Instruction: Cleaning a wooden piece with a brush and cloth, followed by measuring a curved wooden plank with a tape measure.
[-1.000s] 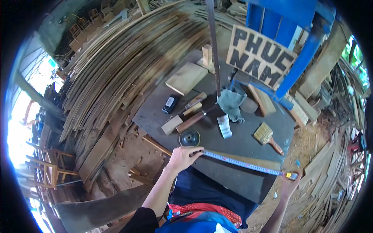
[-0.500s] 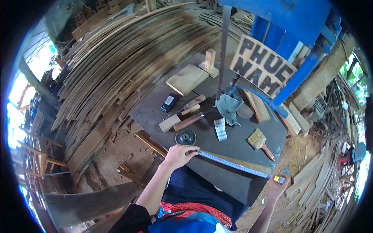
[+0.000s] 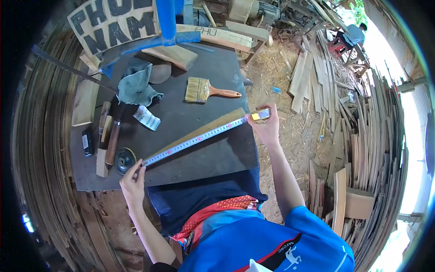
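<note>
A tape measure (image 3: 261,114) is gripped in my right hand (image 3: 267,129) at the table's right edge. Its white blade (image 3: 198,138) stretches out to my left hand (image 3: 132,182), whose thumb and fingers pinch the blade's end. Along the blade's far side lies a thin, tapering strip of wood (image 3: 216,120). Just beyond my left hand sits a round dark disc (image 3: 124,160). A wide paintbrush (image 3: 204,90) with a wooden handle rests farther back, nearer my right hand.
On the dark table (image 3: 199,165) are wooden-handled tools (image 3: 113,140), a black box (image 3: 87,142), a crumpled grey cloth (image 3: 135,84) and a printed paper slip (image 3: 147,119). A saw blade (image 3: 68,68) and blue machine frame (image 3: 166,22) stand behind. Planks (image 3: 312,81) and a seated person (image 3: 353,35) are at right.
My view has swung to the right, so the table appears turned and farther left. Both hands keep hold of the stretched tape measure, with the wooden strip still beside it.
</note>
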A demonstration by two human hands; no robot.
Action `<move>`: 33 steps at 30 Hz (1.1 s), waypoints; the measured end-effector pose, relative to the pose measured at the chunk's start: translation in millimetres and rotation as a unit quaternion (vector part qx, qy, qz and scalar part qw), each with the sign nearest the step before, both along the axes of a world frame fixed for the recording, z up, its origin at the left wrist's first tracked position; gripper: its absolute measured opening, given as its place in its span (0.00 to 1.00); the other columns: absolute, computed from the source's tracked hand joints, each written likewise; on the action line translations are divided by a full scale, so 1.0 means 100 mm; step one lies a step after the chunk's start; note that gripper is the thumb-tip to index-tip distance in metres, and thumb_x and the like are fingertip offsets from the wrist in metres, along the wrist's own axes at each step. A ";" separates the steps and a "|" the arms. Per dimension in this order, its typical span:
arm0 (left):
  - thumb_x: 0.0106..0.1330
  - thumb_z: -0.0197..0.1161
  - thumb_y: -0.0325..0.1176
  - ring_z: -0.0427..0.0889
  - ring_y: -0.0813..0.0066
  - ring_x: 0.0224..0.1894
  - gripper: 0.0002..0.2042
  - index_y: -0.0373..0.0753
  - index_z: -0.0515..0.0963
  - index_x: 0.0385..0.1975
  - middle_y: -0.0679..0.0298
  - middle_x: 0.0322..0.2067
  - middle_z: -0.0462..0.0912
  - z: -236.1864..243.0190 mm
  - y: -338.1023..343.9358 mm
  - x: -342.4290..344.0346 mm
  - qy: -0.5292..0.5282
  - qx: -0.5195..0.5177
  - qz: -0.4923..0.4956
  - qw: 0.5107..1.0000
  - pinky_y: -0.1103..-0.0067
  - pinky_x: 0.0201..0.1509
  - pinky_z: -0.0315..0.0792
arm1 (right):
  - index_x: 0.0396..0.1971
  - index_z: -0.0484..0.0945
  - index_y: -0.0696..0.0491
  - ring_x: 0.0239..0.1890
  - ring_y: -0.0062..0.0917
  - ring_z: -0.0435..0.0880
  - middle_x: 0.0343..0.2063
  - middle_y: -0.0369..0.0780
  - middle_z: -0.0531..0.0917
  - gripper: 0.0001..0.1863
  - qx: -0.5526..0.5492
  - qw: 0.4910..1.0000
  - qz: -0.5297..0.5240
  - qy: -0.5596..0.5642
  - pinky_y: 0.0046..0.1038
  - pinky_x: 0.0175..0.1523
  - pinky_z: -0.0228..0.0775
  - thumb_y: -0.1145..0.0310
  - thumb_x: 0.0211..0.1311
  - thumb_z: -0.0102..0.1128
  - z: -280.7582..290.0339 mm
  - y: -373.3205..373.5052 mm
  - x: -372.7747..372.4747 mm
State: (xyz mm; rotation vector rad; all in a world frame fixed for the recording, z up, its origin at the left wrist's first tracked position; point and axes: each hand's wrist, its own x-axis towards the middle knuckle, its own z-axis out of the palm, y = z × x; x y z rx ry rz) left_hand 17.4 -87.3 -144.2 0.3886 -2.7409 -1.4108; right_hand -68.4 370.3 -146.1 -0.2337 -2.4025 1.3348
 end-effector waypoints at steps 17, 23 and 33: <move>0.72 0.70 0.28 0.72 0.86 0.23 0.15 0.39 0.86 0.57 0.65 0.29 0.85 -0.01 0.06 0.10 0.001 0.014 0.018 1.000 0.83 0.28 0.68 | 0.48 0.74 0.55 0.43 0.25 0.81 0.41 0.38 0.81 0.29 -0.061 0.998 -0.009 -0.011 0.30 0.53 0.75 0.66 0.52 0.85 -0.07 -0.02 0.07; 0.71 0.70 0.28 0.74 0.86 0.24 0.15 0.39 0.87 0.56 0.63 0.32 0.89 0.02 0.04 0.10 -0.009 0.021 0.032 0.999 0.82 0.30 0.72 | 0.48 0.74 0.55 0.44 0.24 0.81 0.42 0.39 0.80 0.30 0.027 1.000 0.006 0.007 0.29 0.52 0.76 0.66 0.52 0.86 -0.13 0.05 0.02; 0.70 0.72 0.28 0.69 0.89 0.21 0.14 0.39 0.87 0.55 0.69 0.20 0.78 -0.02 -0.01 0.06 0.031 0.032 0.014 0.999 0.82 0.26 0.65 | 0.46 0.74 0.54 0.41 0.23 0.79 0.38 0.37 0.79 0.27 -0.074 0.997 0.010 -0.024 0.30 0.49 0.75 0.68 0.52 0.84 -0.07 0.02 0.00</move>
